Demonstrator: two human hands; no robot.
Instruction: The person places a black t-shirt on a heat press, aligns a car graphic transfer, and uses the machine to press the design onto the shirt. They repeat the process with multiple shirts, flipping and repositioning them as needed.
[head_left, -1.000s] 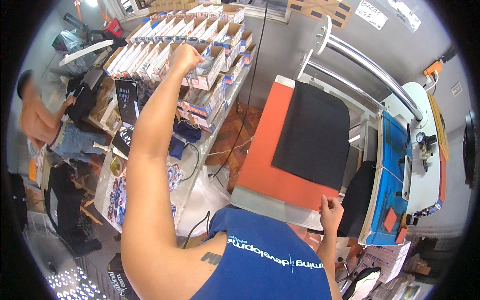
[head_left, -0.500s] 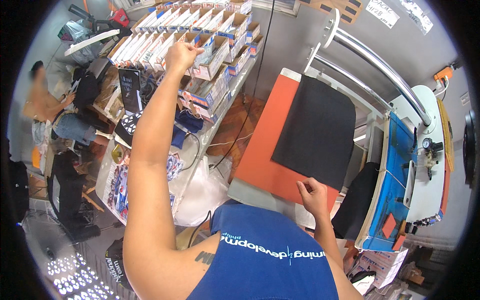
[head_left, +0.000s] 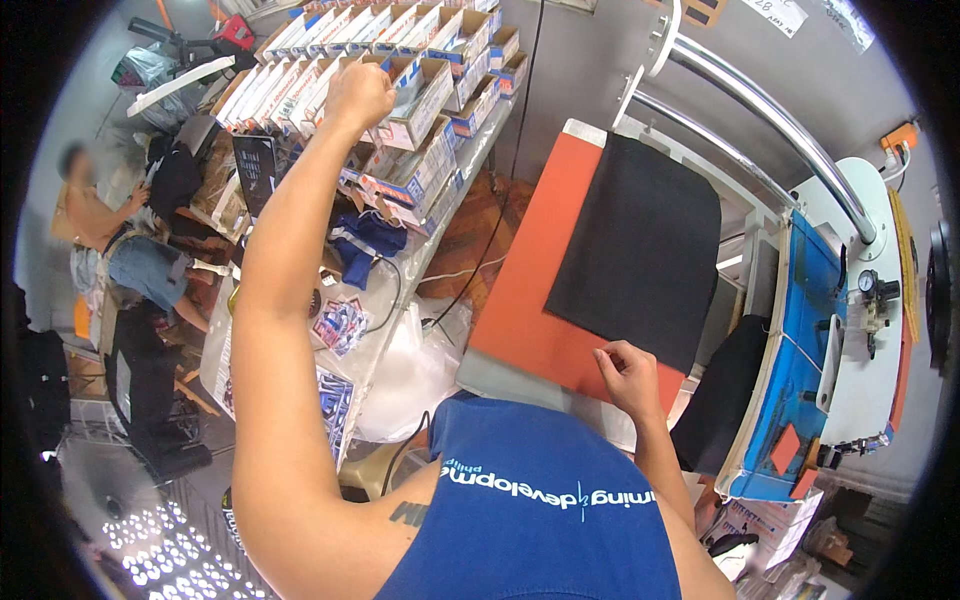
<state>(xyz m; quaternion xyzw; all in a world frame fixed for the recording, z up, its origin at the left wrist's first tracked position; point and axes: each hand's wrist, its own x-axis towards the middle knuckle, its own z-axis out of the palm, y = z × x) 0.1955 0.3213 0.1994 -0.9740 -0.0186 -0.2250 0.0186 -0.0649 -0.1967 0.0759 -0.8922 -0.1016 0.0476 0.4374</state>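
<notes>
My left hand is stretched far out over a row of narrow, open-topped cardboard boxes. Its fingers are curled closed, and whatever they may hold is hidden behind the back of the hand. Close to my body, my right hand hovers at or rests on the near edge of an orange pad; I cannot tell which. Its fingers are bent in loosely and nothing shows in them. A black cloth piece lies flat on that pad, just beyond the right hand.
Right of the pad stands a machine with a curved chrome tube, a blue panel and a pressure gauge. The left table bears a dark phone-like screen, blue cloth and printed sheets. Another person is at far left.
My left hand has shifted slightly left and up over the boxes, and its fingers have curled in further. The right hand stays by the pad's near edge. The view has turned a little.
</notes>
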